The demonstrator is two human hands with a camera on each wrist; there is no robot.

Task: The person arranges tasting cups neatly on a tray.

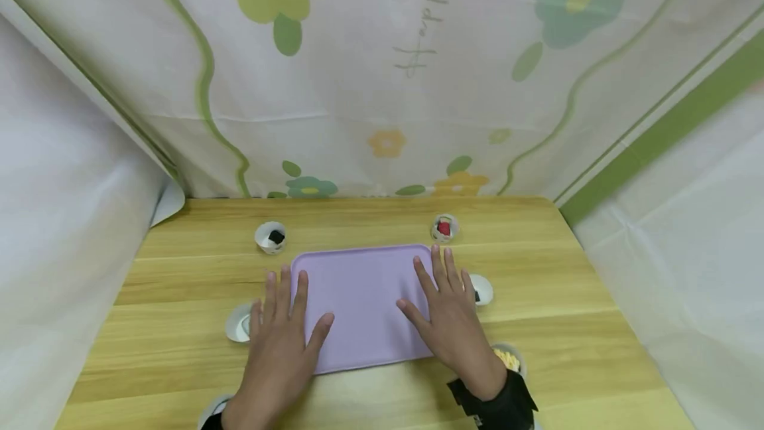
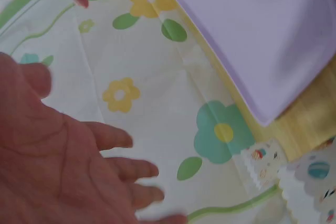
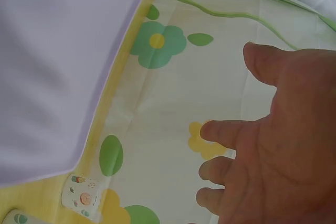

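Note:
A light purple rectangular tray [image 1: 364,304] lies flat on the wooden table. Over its left edge I hold my left hand [image 1: 280,350], palm down with the fingers spread and nothing in them. My right hand [image 1: 451,327] is spread the same way over the tray's right edge, also without anything in it. Both wrist views show the palms raised, with a gap between the fingers and the tray [image 2: 262,35]. No objects show on the visible part of the tray. A small white cup [image 1: 234,325] is partly hidden behind my left fingers, and another cup [image 1: 485,289] stands beside my right fingers.
Beyond the tray stand a cup [image 1: 261,236] with a black piece and a cup [image 1: 455,225] with a red piece. A cup [image 1: 522,356] of yellow bits sits by my right wrist, another cup [image 1: 207,411] by my left. Flowered cloth [image 1: 358,71] hangs behind the table.

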